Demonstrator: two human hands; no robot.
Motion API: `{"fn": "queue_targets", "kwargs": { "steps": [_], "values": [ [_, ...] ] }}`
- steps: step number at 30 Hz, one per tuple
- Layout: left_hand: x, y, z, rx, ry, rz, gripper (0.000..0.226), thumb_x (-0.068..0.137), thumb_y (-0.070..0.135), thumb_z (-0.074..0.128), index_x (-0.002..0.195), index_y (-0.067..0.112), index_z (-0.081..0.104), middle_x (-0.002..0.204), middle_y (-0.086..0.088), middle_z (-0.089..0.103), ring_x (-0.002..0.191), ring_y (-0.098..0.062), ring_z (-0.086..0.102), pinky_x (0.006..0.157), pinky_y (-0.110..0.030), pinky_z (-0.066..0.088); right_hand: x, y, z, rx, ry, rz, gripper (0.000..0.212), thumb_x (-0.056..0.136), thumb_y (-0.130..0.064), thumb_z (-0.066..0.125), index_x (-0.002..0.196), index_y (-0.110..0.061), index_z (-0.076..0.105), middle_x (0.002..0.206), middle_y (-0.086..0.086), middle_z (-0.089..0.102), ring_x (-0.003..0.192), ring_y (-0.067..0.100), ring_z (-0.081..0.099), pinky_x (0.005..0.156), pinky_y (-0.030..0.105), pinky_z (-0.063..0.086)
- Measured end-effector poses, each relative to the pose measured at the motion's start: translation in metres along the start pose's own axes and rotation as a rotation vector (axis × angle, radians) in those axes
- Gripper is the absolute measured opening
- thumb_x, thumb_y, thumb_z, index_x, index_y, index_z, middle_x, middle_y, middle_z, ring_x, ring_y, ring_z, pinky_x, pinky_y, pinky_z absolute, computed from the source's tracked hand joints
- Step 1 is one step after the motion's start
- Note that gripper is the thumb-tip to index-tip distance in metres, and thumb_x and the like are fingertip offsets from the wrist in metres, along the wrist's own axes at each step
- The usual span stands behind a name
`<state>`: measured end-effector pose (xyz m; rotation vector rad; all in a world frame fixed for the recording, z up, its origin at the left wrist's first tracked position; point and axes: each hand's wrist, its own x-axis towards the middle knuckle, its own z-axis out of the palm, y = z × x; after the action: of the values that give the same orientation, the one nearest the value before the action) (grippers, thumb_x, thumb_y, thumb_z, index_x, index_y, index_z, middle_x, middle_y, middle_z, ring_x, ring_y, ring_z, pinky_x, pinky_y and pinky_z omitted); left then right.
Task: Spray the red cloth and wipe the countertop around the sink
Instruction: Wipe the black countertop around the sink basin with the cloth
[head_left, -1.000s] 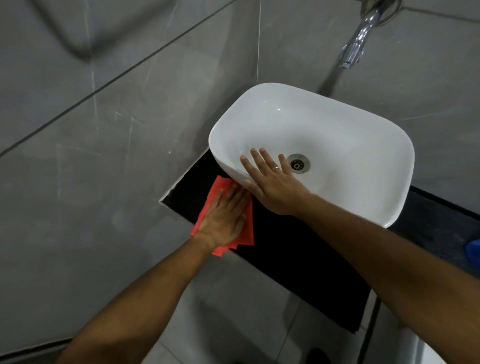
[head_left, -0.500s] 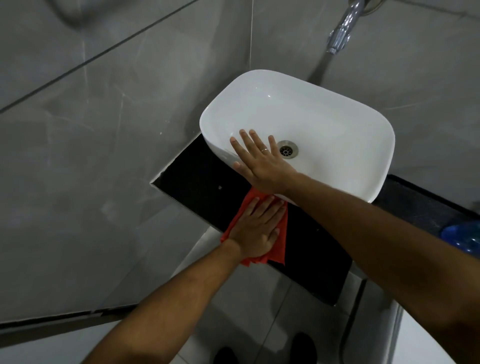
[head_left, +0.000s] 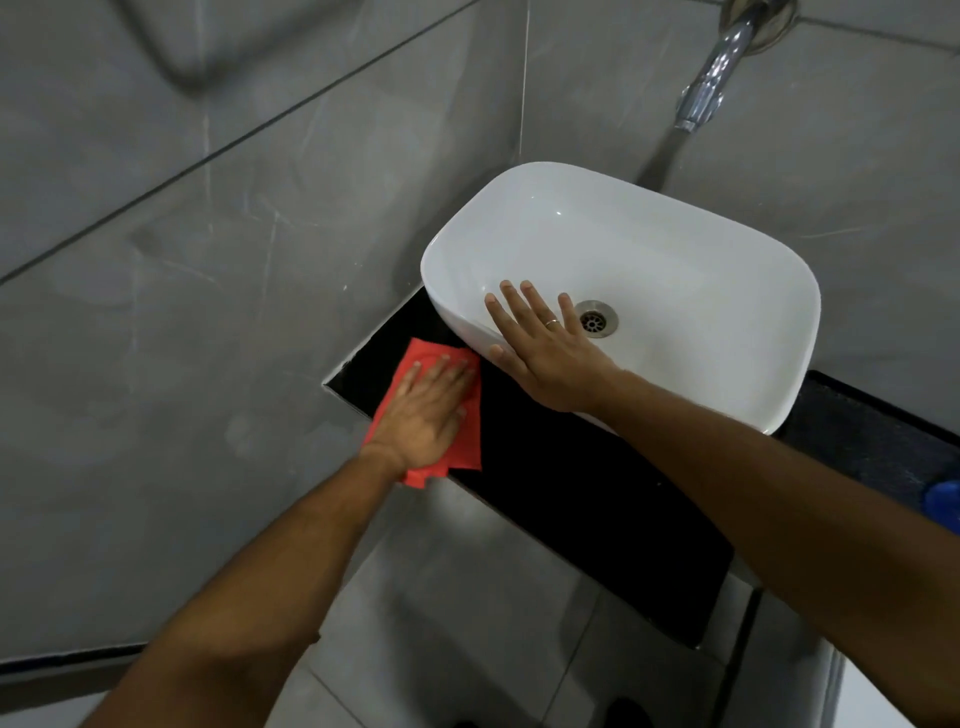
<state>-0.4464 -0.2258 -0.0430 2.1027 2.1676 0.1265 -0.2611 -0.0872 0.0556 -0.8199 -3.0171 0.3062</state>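
With my left hand (head_left: 423, 415) spread flat on the red cloth (head_left: 462, 441) at the countertop's (head_left: 571, 488) left end beside the sink (head_left: 675, 249), and my right hand (head_left: 545, 353) splayed on its rim, the overhanging cloth could slip off the edge.

Left hand (head_left: 423, 410) flat, palm down; right hand (head_left: 545, 353) splayed
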Motion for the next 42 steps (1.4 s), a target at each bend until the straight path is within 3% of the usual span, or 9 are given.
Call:
{"fn": "queue_targets", "kwargs": {
  "steps": [4,7,17,21,24,28,37,42],
  "values": [
    [0.002,-0.057,-0.011,-0.01,0.049,-0.128,0.063,0.096,0.041,0.024,0.154,0.016,0.03,0.162,-0.005,0.03,0.152,-0.024,0.021,0.124,-0.048,0.013,0.002,0.002,0.002,0.046,0.01,-0.002,0.064,0.101,-0.056,0.005,0.156,-0.027,-0.009,0.167,0.003,-0.011,0.153,0.023,-0.014,0.122,0.059,-0.004],
    [0.002,-0.082,-0.013,-0.022,0.083,-0.115,0.061,0.097,0.039,0.027,0.151,0.014,0.037,0.159,-0.007,0.037,0.149,-0.025,0.029,0.122,-0.046,0.021,0.003,0.003,0.002,0.079,0.01,0.003,0.066,0.098,-0.06,-0.001,0.155,-0.03,-0.011,0.167,0.003,-0.012,0.152,0.022,-0.017,0.121,0.058,-0.007],
    [-0.011,-0.061,0.005,-0.144,0.333,-0.306,0.053,0.092,0.031,0.042,0.139,0.01,0.055,0.146,-0.008,0.054,0.142,-0.024,0.043,0.118,-0.046,0.028,0.004,0.0,0.002,0.08,-0.003,0.023,0.066,0.097,-0.062,-0.002,0.155,-0.032,-0.012,0.166,0.003,-0.014,0.152,0.023,-0.018,0.121,0.06,-0.005],
    [-0.023,-0.074,0.016,-0.134,0.433,-0.22,0.049,0.09,0.028,0.045,0.132,0.009,0.061,0.14,-0.008,0.06,0.137,-0.025,0.048,0.115,-0.046,0.03,0.004,0.002,0.003,0.093,0.004,0.024,0.065,0.098,-0.062,0.001,0.155,-0.033,-0.013,0.166,0.002,-0.016,0.151,0.023,-0.019,0.122,0.058,-0.006],
    [-0.019,-0.074,0.027,-0.171,0.519,-0.265,0.047,0.087,0.025,0.046,0.127,0.009,0.065,0.134,-0.011,0.064,0.132,-0.029,0.052,0.11,-0.05,0.035,0.005,0.003,0.007,0.145,0.017,0.01,0.068,0.096,-0.064,-0.002,0.155,-0.033,-0.011,0.167,0.002,-0.013,0.152,0.023,-0.017,0.122,0.057,-0.006],
    [-0.019,-0.054,0.04,-0.194,0.59,-0.278,0.051,0.079,0.021,0.049,0.125,0.008,0.066,0.13,-0.013,0.066,0.127,-0.033,0.054,0.106,-0.051,0.036,0.008,0.001,0.01,0.147,0.026,-0.01,0.066,0.098,-0.061,0.003,0.156,-0.031,-0.005,0.167,0.004,-0.008,0.153,0.025,-0.013,0.121,0.059,-0.003],
    [-0.039,0.063,0.06,-0.212,0.563,-0.124,0.049,0.078,0.018,0.048,0.123,0.011,0.068,0.13,-0.004,0.067,0.127,-0.026,0.055,0.106,-0.046,0.033,0.005,-0.006,-0.002,0.229,0.062,-0.027,0.061,0.105,-0.048,0.019,0.158,-0.024,0.002,0.168,0.004,-0.006,0.154,0.025,-0.008,0.121,0.061,0.001],
    [-0.053,0.143,0.074,-0.213,0.419,-0.075,0.054,0.077,0.021,0.052,0.13,0.014,0.062,0.136,-0.002,0.063,0.134,-0.023,0.05,0.113,-0.042,0.028,-0.045,0.018,-0.012,-0.031,0.206,-0.139,0.061,0.104,-0.046,0.022,0.157,-0.014,0.02,0.166,0.01,0.013,0.154,0.027,0.008,0.121,0.058,0.009]
  ]
}}
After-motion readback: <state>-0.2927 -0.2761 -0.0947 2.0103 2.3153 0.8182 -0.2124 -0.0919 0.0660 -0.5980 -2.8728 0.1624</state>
